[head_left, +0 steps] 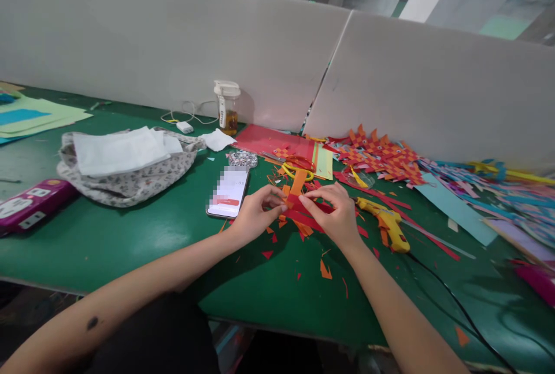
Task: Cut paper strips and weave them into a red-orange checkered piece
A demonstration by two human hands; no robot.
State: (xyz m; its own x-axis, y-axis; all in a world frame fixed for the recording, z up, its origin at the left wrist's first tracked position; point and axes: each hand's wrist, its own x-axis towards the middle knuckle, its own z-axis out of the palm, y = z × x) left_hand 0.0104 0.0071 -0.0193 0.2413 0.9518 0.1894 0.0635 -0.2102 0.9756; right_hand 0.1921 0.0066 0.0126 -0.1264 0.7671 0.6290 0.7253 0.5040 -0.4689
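Observation:
Above the green table, my left hand [259, 212] pinches the left end of woven paper strips, thumb and forefinger pressed together. My right hand [336, 212] grips the same piece from the right, its thumb on top. An orange strip [298, 182] stands up out of the piece, and a red strip [309, 219] runs crosswise beneath the fingers. Just behind lie scissors [299, 173] with yellow and red handles, partly hidden. Orange and red offcuts [325, 270] are scattered around and below both hands.
A yellow glue gun [390, 226] with a black cord lies right of my right hand. A phone [229, 192] rests by my left hand. Behind are a drink bottle [227, 108], red paper sheets [269, 140] and piled woven red-orange pieces [381, 154]. A cloth bag [130, 189] lies left.

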